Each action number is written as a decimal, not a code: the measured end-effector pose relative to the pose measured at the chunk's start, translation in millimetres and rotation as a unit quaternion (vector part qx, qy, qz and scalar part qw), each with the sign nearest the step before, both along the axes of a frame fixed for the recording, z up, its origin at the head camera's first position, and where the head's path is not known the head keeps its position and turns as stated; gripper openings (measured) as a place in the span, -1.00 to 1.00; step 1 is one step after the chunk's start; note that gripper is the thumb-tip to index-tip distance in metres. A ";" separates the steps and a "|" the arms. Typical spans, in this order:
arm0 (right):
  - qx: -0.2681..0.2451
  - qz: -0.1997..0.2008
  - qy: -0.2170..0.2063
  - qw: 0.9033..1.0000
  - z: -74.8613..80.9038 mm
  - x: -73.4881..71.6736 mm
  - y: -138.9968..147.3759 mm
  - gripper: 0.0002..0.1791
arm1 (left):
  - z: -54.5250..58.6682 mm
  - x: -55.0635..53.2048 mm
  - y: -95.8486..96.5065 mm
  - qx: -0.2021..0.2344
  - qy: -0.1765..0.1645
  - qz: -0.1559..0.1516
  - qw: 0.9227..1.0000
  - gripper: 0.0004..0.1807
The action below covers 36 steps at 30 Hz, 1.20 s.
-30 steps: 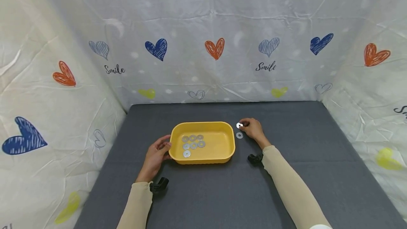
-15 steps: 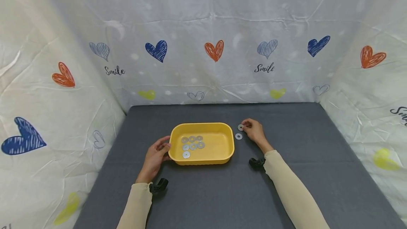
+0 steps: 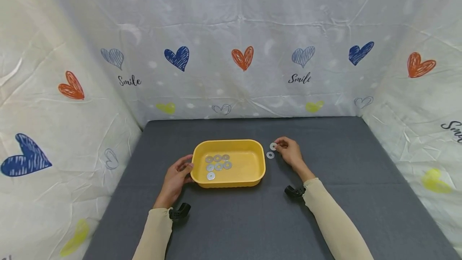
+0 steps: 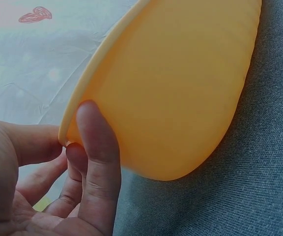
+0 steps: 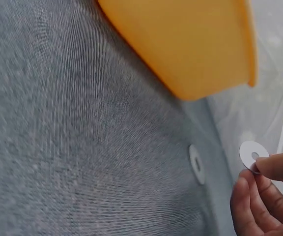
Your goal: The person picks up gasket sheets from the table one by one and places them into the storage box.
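Observation:
A yellow rectangular tray (image 3: 249, 181) stands on the dark grey cloth in the head view, with several flat metal washers (image 3: 211, 176) lying in its left half. My left hand (image 3: 174, 179) grips the tray's left end; in the left wrist view its thumb and fingers (image 4: 98, 142) pinch the rim. To the right of the tray, my right hand (image 3: 290, 151) pinches a washer (image 5: 249, 151) by its edge between thumb and fingertips. Another washer (image 3: 270, 155) lies flat on the cloth, just nearer to me than the held one.
A dark grey cloth (image 3: 231, 224) covers the table. White curtains (image 3: 209, 7) printed with hearts and "Smile" hang behind it and along both sides. Black wrist cameras (image 3: 180, 211) are strapped to both wrists.
My right hand has drawn slightly right and toward me with the pinched washer. The left hand keeps its grip on the tray, and the washers inside lie as before.

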State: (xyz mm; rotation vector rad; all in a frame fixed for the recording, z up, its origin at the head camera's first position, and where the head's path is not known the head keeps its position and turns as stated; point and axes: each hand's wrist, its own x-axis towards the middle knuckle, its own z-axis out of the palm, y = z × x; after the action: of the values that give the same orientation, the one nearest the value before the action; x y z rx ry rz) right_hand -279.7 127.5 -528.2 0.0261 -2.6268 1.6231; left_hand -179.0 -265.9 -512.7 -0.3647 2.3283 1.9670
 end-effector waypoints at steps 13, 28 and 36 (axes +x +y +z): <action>-0.051 0.028 -0.001 0.998 19.4 28.4 2.4 -0.85 | -0.2 -0.8 1.1 0.011 -0.005 0.003 1.000 -0.52; -0.098 0.050 0.010 0.994 44.0 45.5 -4.6 -0.80 | 0.1 -2.2 -0.4 0.009 0.001 -0.003 1.000 -0.52; -0.122 0.076 -0.003 0.990 53.5 53.0 -15.5 -0.76 | -0.7 -2.2 0.3 0.010 -0.002 0.001 1.000 -0.53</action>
State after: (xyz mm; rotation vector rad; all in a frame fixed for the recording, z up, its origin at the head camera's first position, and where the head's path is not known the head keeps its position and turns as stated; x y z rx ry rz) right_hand -226.7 112.0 -474.7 0.2153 -2.4649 1.9851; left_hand -181.2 -265.6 -513.4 -0.3690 2.3038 1.9867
